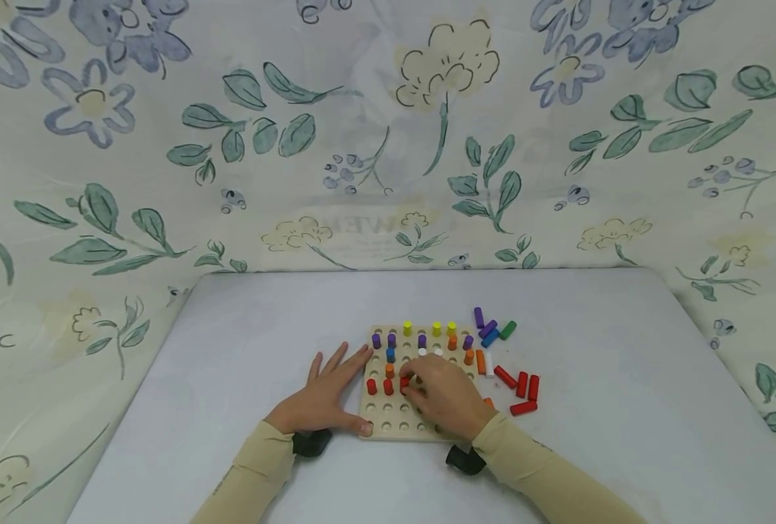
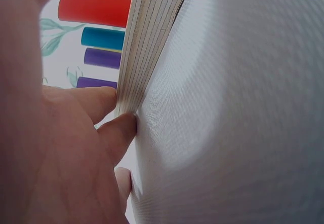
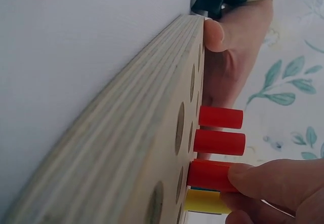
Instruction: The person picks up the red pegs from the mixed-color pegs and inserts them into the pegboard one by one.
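Note:
A pale wooden pegboard (image 1: pixel 396 417) with rows of round holes lies flat on the table. My right hand (image 1: pixel 450 393) pinches a red peg (image 3: pixel 208 176) between thumb and fingers; the peg stands at the board, in line with two other red pegs (image 1: pixel 388 387). My left hand (image 1: pixel 322 400) is spread along the board's left side, its thumb on the near left corner and a fingertip at the far left edge. Purple pegs (image 1: pixel 376 340), yellow pegs (image 1: pixel 408 328), a blue peg (image 1: pixel 390 355), white pegs and orange pegs (image 1: pixel 469 356) stand upright in the board's farther rows.
Right of the board lie several loose red pegs (image 1: pixel 523 408), a white peg (image 1: pixel 489 364) and orange pegs (image 1: pixel 480 362). Beyond its far right corner are loose purple, blue and green pegs (image 1: pixel 508 330). Flower-patterned cloth (image 1: pixel 362 145) rises behind the white table (image 1: pixel 263 306).

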The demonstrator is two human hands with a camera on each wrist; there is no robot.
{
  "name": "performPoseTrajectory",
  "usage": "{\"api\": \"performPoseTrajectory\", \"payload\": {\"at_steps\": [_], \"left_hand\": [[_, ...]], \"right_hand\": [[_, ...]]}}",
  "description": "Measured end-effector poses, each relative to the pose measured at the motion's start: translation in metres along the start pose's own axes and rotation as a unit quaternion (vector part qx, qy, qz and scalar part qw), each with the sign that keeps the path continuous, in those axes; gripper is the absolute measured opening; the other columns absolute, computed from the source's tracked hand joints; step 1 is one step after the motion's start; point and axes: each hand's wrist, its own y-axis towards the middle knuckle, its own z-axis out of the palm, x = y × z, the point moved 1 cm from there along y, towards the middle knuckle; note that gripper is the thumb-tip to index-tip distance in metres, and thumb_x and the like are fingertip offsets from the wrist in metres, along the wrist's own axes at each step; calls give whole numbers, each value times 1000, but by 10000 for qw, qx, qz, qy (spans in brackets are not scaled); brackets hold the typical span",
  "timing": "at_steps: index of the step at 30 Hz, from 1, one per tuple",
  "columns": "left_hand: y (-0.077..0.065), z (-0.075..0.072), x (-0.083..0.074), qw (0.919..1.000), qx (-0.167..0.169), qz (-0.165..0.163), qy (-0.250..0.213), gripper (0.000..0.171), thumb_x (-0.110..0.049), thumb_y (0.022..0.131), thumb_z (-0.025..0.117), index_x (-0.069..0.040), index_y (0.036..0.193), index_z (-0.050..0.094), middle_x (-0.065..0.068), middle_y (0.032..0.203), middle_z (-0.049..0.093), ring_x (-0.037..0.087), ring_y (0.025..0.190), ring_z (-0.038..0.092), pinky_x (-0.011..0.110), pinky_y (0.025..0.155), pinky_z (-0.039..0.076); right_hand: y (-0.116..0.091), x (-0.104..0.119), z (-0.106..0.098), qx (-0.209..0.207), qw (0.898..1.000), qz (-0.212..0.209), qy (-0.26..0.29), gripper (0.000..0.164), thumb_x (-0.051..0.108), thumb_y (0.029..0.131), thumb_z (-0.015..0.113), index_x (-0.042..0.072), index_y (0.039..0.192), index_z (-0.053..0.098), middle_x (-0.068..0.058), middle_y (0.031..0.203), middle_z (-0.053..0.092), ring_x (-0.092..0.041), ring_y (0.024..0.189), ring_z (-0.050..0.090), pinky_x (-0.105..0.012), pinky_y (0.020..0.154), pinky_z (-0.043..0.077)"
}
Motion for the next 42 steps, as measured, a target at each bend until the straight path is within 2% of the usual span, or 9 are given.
{"api": "performPoseTrajectory", "payload": {"at_steps": [12, 19, 29, 42], "left_hand": [[1, -2, -1, 10000, 46, -66, 57, 123, -59, 69, 85, -13, 162, 19, 9, 167, 17, 35, 154, -6, 64, 116, -14], [0, -1, 1, 10000, -25, 58, 25, 123, -58, 69, 86, -10, 161, 20, 13, 167, 18, 38, 154, -4, 67, 115, -13], [1, 1, 1, 10000, -24, 13, 11, 123, -60, 68, 85, -13, 162, 21, 9, 167, 17, 36, 154, -4, 63, 116, -14], [1, 1, 1, 10000, -26, -11, 44, 123, -61, 68, 86, -14, 162, 21, 8, 167, 18, 35, 154, -4, 63, 117, -13]], "right_hand": [[-1, -1, -1, -10, 10000, 11, -90, 20, 18, 90, 78, 13, 109, 72, 2, 100, 72, -11, 87, 63, -25, 77, 58], [0, 0, -3, 128, 9999, 1, -44, 21, 18, 91, 77, 12, 110, 72, 2, 102, 72, -10, 88, 63, -25, 78, 58], [0, -1, 1, 262, 9997, -24, 30, 22, 19, 92, 75, 12, 113, 72, 2, 104, 72, -10, 92, 64, -28, 84, 58], [1, 0, 1, 255, 9997, -14, -28, 22, 19, 92, 76, 12, 112, 72, 2, 103, 72, -11, 92, 65, -27, 85, 57]]}}
